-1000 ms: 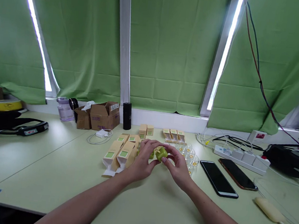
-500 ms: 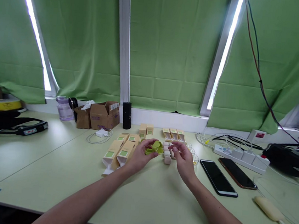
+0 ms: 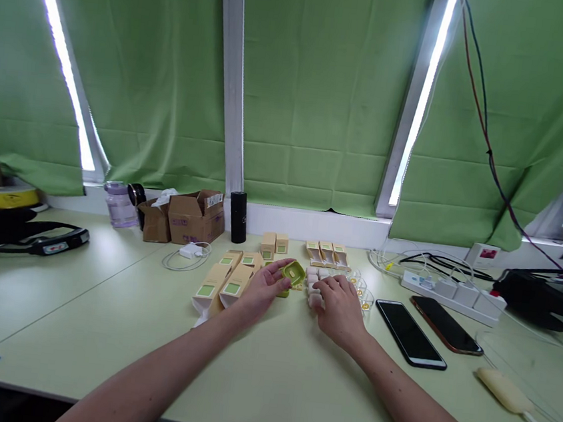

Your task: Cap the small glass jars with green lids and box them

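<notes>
My left hand [image 3: 264, 288] grips a small, shallow green square case [image 3: 294, 273] by its edge, tilted so that its hollow inside faces me. Another bit of green shows beneath it, near my fingers. My right hand [image 3: 340, 307] is lowered over a cluster of small pale pinkish blocks [image 3: 311, 278], its bent fingers closed on a block at the near end. That block is partly covered by the fingers. Just beyond my right hand are several clear round cups [image 3: 366, 300] with yellow bits in them. Beige cartons with green squares [image 3: 236, 280] lie beside my left hand.
Three open beige cartons [image 3: 327, 253] and two small boxes [image 3: 274, 244] stand farther back. Two phones [image 3: 410, 333] and a power strip [image 3: 453, 297] lie on the right. A black cylinder [image 3: 238, 217], cardboard boxes [image 3: 196, 218] and a coiled white cable [image 3: 187, 255] are at back left.
My right hand has come down onto the pale blocks, its fingers now bent over them. In my left hand, the green case has turned so its hollow side shows.
</notes>
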Tool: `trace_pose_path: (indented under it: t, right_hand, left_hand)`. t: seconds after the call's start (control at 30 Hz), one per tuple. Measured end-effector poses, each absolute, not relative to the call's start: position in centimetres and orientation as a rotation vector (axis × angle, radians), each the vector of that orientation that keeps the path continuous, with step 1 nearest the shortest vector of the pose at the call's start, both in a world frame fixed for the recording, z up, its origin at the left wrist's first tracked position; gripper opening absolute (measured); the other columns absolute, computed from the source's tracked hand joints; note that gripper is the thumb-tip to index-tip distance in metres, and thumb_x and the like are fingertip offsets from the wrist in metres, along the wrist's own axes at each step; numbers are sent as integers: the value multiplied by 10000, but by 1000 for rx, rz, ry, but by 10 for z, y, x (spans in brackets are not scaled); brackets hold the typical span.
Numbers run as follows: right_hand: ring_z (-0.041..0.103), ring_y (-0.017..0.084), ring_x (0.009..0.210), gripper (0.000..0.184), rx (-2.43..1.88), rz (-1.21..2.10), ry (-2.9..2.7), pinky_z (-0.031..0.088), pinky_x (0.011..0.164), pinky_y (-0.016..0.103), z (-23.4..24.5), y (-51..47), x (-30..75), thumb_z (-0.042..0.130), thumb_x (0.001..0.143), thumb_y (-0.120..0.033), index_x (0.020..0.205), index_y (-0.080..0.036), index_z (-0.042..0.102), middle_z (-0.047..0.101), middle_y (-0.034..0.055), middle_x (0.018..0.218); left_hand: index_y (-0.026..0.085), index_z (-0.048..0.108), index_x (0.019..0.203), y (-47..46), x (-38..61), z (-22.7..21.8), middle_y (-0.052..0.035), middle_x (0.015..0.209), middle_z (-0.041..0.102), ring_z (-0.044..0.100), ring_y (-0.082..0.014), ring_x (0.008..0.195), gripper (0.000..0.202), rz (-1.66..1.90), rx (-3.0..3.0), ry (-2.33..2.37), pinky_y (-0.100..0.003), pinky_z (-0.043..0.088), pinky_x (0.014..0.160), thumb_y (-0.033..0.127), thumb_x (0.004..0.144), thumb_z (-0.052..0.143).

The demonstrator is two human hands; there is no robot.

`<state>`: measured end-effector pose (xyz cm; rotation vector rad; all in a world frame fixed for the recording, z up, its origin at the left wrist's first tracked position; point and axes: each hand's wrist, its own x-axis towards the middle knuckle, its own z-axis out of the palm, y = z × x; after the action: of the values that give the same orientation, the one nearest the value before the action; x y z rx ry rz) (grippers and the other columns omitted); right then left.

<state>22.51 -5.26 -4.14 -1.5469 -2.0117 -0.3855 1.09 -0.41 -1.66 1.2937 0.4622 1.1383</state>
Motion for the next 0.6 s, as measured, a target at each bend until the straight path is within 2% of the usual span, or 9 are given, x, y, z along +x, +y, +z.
trace_pose_path:
  t: [0.27, 0.43, 0.6]
  right_hand:
    - [526, 356, 1141, 271, -1631, -461, -2074, 405, 925, 457, -45, -48, 226, 742, 787, -151, 1048, -220, 731, 694, 135, 1150]
    - [516, 354, 1148, 271, -1649, -463, -2078, 401, 928, 455, -47, -45, 226, 733, 790, -133, 1045, -225, 725, 685, 134, 1162]
    - [521, 351, 1148, 251, -1633, -427, -2069, 412, 937, 461, -48, -45, 226, 703, 797, -98, 1022, -210, 718, 682, 133, 1144]
  left_hand:
    - [189, 671, 1262, -6, 10, -16, -95, 1014, 772, 702, -170, 837, 736, 1145, 1292, 476, -317, 531, 820, 484, 664, 980]
    - [200, 682, 1261, -8, 10, -15, -99, 1024, 769, 703, -191, 886, 712, 1153, 1319, 489, -337, 530, 851, 516, 687, 958]
    - [197, 689, 1251, -8, 11, -15, -75, 970, 753, 677, -169, 851, 729, 1172, 1302, 504, -318, 514, 834, 528, 665, 968]
